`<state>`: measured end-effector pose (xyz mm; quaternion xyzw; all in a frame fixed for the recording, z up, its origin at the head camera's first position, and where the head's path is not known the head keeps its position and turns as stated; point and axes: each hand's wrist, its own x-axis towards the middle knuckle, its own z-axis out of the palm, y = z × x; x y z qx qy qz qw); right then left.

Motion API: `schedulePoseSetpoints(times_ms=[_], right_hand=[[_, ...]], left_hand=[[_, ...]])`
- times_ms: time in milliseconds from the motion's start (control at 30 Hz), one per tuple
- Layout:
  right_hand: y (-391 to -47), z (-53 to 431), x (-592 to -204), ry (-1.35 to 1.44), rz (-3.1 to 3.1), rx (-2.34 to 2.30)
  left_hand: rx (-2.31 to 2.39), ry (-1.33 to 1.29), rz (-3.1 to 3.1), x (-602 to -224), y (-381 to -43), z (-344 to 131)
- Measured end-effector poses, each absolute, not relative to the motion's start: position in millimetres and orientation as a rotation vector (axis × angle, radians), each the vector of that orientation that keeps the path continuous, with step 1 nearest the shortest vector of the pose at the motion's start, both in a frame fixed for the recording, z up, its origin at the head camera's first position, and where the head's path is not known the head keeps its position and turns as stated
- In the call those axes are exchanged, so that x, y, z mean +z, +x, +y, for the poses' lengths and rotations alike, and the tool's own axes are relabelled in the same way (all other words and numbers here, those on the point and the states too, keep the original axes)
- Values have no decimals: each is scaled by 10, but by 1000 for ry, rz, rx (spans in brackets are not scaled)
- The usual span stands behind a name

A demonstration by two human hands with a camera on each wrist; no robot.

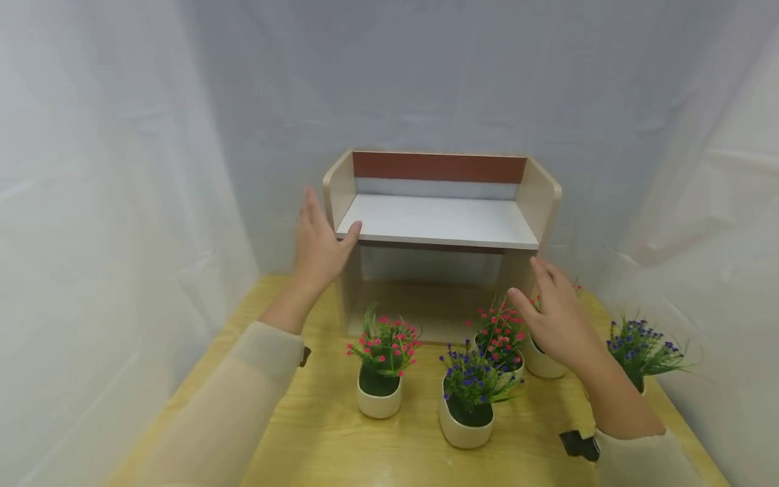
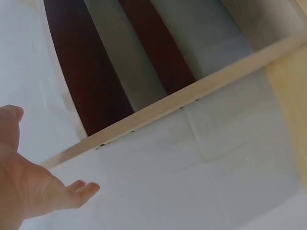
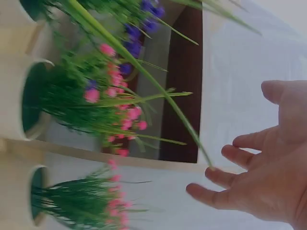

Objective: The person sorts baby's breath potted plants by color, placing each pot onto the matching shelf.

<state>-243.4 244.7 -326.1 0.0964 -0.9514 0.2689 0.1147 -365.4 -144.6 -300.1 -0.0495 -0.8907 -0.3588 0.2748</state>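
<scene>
Pale sleeves [image 1: 225, 406] come first in the head view, stretching toward the shelf [image 1: 438, 223] on the wooden table [image 1: 316, 433]. Beside the shelf's left panel is the left hand [image 1: 319, 247], fingers extended, thumb well apart, holding nothing. Near the shelf's right front edge, the right hand [image 1: 556, 321] hovers over plants, also outstretched and holding nothing; contact with the shelf cannot be told. The shelf's white upper board shows open room from panel to panel, bounded by a straight front edge. One pink-flowered pot [image 1: 379, 392] stands before the shelf's lower left half; a violet-flowered pot [image 1: 465, 423] sits farther forward, before its right half. Two more pink plants [image 1: 502, 331] crowd its right front corner, and another violet plant [image 1: 639, 348] stands beyond its right side.

From the left wrist, the shelf's pale panel edge runs diagonally past the spread left fingers, with open space outside it; touch cannot be told.

From the right wrist, pots stand in front of the shelf, and one long leaf [image 3: 163, 91] reaches across to the loosely spread fingertips; whether they touch is unclear.
</scene>
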Motion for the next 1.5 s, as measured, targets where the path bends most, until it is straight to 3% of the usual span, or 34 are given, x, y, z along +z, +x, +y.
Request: schedulePoseSetpoints(times_ms=[367,767,1500], right_hand=[[-2042,2802,-3777,167,-2733,1091],[-1921,2974,-4318,-4,-2842,1401],[-1878,2495,-4886,77,-2829,1690]], left_hand=[[-1180,-156,-2365,-3037,-3892,-1442],[-1401,-157,-2338,-3100,-4104,-1497],[-1708,-44,-2323,-3262,-4217,-1546]])
